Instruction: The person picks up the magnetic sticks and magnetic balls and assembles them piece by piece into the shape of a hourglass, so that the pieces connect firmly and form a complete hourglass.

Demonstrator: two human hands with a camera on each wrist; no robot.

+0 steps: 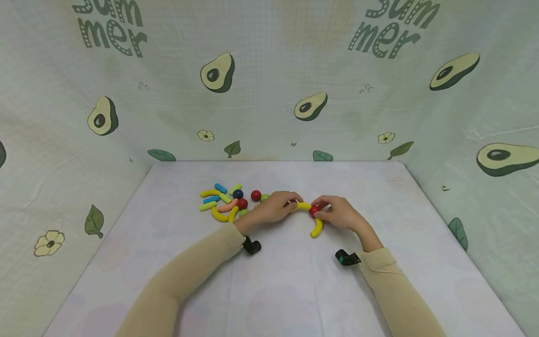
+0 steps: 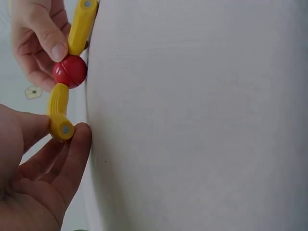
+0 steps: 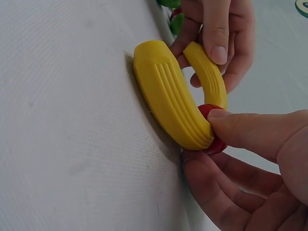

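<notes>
A red ball (image 1: pixel 314 211) joins two curved yellow rods with ribbed sides; the metal discs in their ends look like magnets. My right hand (image 1: pixel 339 213) pinches the ball between thumb and fingers. One yellow rod (image 3: pixel 171 96) extends from the ball toward me along the table. The other yellow rod (image 2: pixel 58 103) runs left from the ball, and my left hand (image 1: pixel 275 207) pinches its far end between thumb and fingertips. In the right wrist view, the red ball (image 3: pixel 219 144) is partly hidden by the thumb and the nearer rod.
Left of my left hand lies a loose group: straight blue rods (image 1: pixel 211 199), lime rods (image 1: pixel 208 206), an orange rod (image 1: pixel 228 205), yellow curved rods (image 1: pixel 219 215), a dark blue ball (image 1: pixel 237 194), red balls (image 1: pixel 256 195) and green balls. A printed cloth (image 1: pixel 261 117) hangs behind the table.
</notes>
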